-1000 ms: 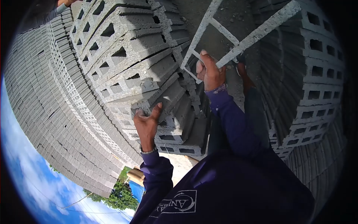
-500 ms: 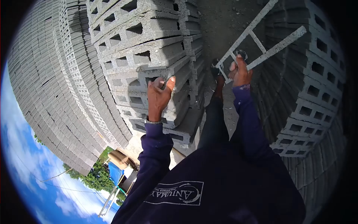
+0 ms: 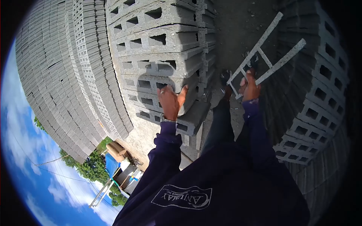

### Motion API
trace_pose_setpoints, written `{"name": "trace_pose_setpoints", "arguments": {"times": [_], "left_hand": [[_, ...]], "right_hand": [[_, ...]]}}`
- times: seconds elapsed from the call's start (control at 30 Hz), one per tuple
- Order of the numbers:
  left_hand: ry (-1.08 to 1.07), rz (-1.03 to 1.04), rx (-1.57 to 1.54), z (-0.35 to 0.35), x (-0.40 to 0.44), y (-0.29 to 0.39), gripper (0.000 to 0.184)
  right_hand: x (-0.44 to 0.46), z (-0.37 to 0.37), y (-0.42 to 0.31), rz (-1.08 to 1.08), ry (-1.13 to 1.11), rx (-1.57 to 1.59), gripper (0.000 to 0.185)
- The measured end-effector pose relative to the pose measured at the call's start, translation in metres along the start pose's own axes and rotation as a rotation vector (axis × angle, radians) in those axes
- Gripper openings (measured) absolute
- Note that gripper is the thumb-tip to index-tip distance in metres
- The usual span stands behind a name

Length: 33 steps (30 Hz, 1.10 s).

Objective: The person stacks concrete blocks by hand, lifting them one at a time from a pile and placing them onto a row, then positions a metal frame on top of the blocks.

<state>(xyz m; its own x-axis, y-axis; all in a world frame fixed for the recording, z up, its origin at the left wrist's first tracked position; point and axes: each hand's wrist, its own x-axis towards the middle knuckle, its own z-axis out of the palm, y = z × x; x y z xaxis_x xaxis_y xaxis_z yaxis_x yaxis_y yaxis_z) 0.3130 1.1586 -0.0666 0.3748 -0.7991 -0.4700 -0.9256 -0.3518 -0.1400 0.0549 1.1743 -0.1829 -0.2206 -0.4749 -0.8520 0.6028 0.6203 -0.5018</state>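
Through the head camera I see 2 hands, each busy with something different. The right hand (image 3: 250, 89) is folded round the narrow end of a ladder-shaped frame (image 3: 283, 60), which is out over the dirt aisle in front of the legs, its 2 long bars pointing away.

I'd judge the frame stiff and light enough for 1 hand, though likely top-heavy when held so near its end. The pale crust on the bars looks rough, so I expect decent friction. A hold nearer the crossbars would balance better.

The left hand (image 3: 171, 102) is at the corner of a hollow concrete block (image 3: 191, 84) in the stack beside it: thumb spread wide, fingers curled by an opening. I can't tell whether it is pinching anything. The block should be heavy, gritty and rigid, with edges that could chip — I'd take hold through a hollow, thumb braced outside.

On the dark shirt (image 3: 233, 180) a white logo (image 3: 182, 197) shows upside down. I read "ANJUMAX", with a smaller line ending "INC." — the rest is too small. I can make out no writing on the blocks.
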Motion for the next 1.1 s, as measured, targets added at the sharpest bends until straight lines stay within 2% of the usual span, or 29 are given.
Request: {"name": "trace_pose_setpoints", "arguments": {"times": [0.03, 0.17, 0.2, 0.27, 0.3, 0.33, 0.4, 0.5, 0.67, 0.77, 0.8, 0.87, 0.93, 1.0, 1.07, 1.1], "left_hand": [[0.144, 0.058, -0.022, 0.017, 0.005, -0.008, 0.065], [0.144, 0.052, -0.052, 0.037, 0.016, -0.023, 0.066], [0.133, 0.076, -0.044, 0.034, 0.016, -0.021, 0.066], [0.065, -0.008, -0.119, 0.026, 0.018, -0.022, 0.062], [-0.067, -0.080, -0.181, 0.016, 0.017, -0.021, 0.051], [-0.061, -0.042, -0.173, 0.010, 0.016, -0.024, 0.051], [-0.056, 0.026, -0.678, 0.003, 0.006, -0.038, 0.033], [-0.168, -0.008, -0.639, -0.030, -0.010, -0.038, 0.034], [-0.143, -0.005, -0.561, -0.025, -0.010, -0.044, 0.036], [-0.143, -0.041, -0.605, -0.023, -0.006, -0.037, 0.032], [-0.178, -0.076, -0.640, -0.026, -0.010, -0.036, 0.028], [-0.168, -0.060, -0.673, -0.024, -0.007, -0.033, 0.029], [-0.153, -0.004, -0.685, -0.023, -0.009, -0.036, 0.032], [-0.124, -0.032, -0.657, -0.016, -0.006, -0.046, 0.035], [-0.085, -0.021, -0.672, -0.020, -0.011, -0.036, 0.042], [-0.165, -0.022, -0.779, -0.011, -0.004, -0.045, 0.053]], "right_hand": [[-0.007, 0.005, 0.002, 0.006, 0.012, 0.012, 0.032], [-0.024, 0.020, 0.030, -0.001, -0.025, 0.016, 0.045], [-0.026, 0.026, 0.040, -0.003, -0.002, 0.025, 0.048], [-0.035, 0.037, 0.052, 0.002, 0.056, -0.048, 0.049], [-0.041, 0.044, 0.060, -0.001, 0.068, 0.054, 0.046], [-0.037, 0.051, 0.062, -0.023, 0.083, 0.163, 0.043], [-0.034, 0.052, 0.054, -0.094, 0.060, 0.214, 0.043], [-0.049, 0.055, 0.052, -0.095, 0.022, 0.254, 0.043], [-0.051, 0.061, 0.045, -0.118, 0.000, 0.392, 0.049], [-0.029, 0.088, 0.090, -0.122, -0.074, 0.365, 0.047], [-0.016, 0.102, 0.105, -0.142, 0.013, 0.320, 0.047], [0.000, 0.108, 0.125, -0.194, 0.023, 0.144, 0.049], [-0.017, 0.091, 0.100, -0.237, 0.009, 0.139, 0.049], [-0.029, 0.069, 0.088, -0.133, 0.000, 0.276, 0.049], [-0.036, 0.055, 0.078, -0.139, 0.025, 0.346, 0.049], [-0.036, 0.049, 0.076, -0.168, 0.060, 0.348, 0.049]]}}
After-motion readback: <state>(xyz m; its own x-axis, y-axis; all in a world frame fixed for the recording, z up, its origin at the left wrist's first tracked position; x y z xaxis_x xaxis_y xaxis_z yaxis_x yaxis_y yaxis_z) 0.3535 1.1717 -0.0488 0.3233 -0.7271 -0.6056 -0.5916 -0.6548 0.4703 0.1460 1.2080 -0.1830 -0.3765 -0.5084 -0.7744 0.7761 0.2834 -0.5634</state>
